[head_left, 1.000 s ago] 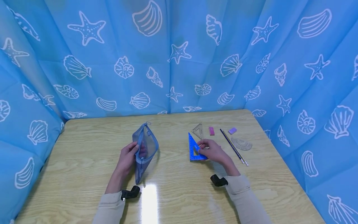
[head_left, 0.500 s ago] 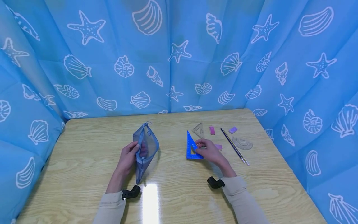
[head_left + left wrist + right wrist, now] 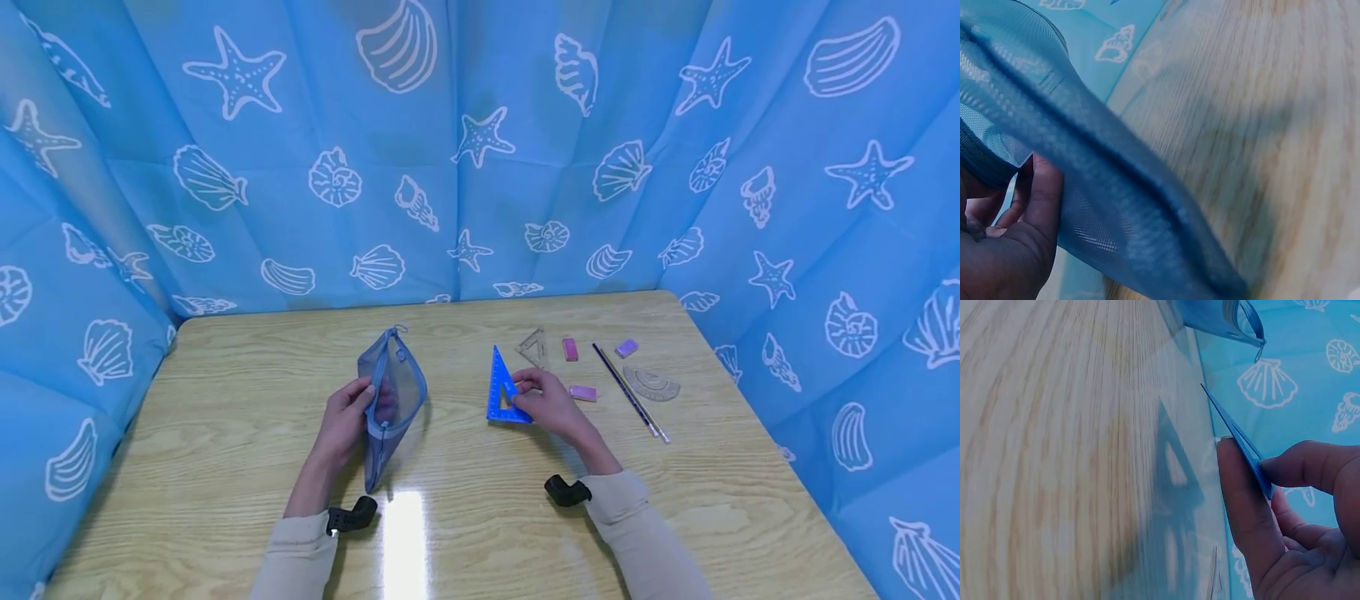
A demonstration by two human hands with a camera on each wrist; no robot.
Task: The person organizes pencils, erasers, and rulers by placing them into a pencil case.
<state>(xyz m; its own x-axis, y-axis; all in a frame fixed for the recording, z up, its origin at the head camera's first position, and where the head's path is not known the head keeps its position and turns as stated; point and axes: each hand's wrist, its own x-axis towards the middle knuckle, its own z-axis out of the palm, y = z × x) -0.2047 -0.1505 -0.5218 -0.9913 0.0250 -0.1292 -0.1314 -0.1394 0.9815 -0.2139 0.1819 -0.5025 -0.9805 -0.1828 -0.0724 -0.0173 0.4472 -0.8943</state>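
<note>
My left hand [image 3: 343, 423] grips the side of a blue-grey mesh zip pouch [image 3: 405, 387], whose mouth gapes upward. In the left wrist view the mesh pouch [image 3: 1122, 181] fills much of the picture, with the fingers [image 3: 1044, 194] curled at its edge. My right hand [image 3: 551, 404] pinches a blue set square [image 3: 497, 387] by its right side, to the right of the pouch. Seen edge-on in the right wrist view, the set square [image 3: 1235, 428] sits between thumb and fingers, above the table, where its triangular shadow falls.
On the wooden table [image 3: 225, 400] lie a clear set square [image 3: 534, 348], a dark pink eraser [image 3: 570, 349], a purple eraser [image 3: 626, 348], a pink eraser [image 3: 582, 392], two pencils [image 3: 630, 390] and a clear protractor [image 3: 652, 384]. A blue shell-print curtain [image 3: 420, 150] stands behind.
My right hand has carried the blue set square leftward, towards the pouch, uncovering the pink eraser. The left hand and the pouch have stayed nearly still.
</note>
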